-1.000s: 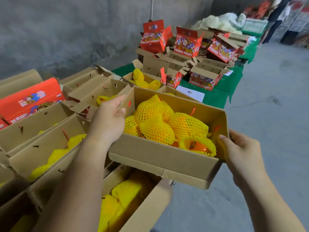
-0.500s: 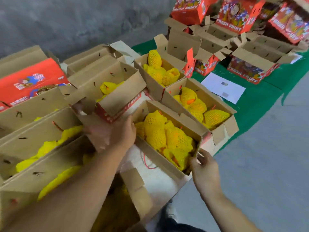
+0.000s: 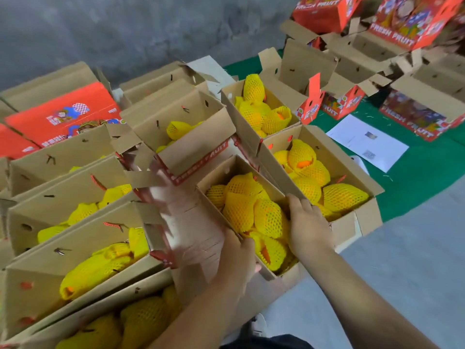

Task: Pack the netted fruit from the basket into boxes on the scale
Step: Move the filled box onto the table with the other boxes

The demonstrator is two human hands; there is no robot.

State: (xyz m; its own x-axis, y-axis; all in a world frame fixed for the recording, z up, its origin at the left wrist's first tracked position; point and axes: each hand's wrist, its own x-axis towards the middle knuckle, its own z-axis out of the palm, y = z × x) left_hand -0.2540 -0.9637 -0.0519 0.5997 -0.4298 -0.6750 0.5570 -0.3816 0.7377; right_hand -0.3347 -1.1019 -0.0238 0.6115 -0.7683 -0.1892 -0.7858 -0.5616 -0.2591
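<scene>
Setting a filled box (image 3: 251, 217) of netted fruit (image 3: 247, 210) down among the other packed boxes at the near edge of the desk (image 3: 415, 177). Left hand (image 3: 239, 258) curled over the box's near left wall, gripping it; right hand (image 3: 308, 226) clamped on the right wall, thumb inside against the fruit. Box wedged between a fuller box (image 3: 322, 172) on the right and a blurred flap (image 3: 186, 222) on the left. Neither scale nor basket in view. Next, probably: seating the box level, then letting go without tipping it off the edge.

Left hand (image 3: 237, 258), right hand (image 3: 308, 224) curled.
</scene>
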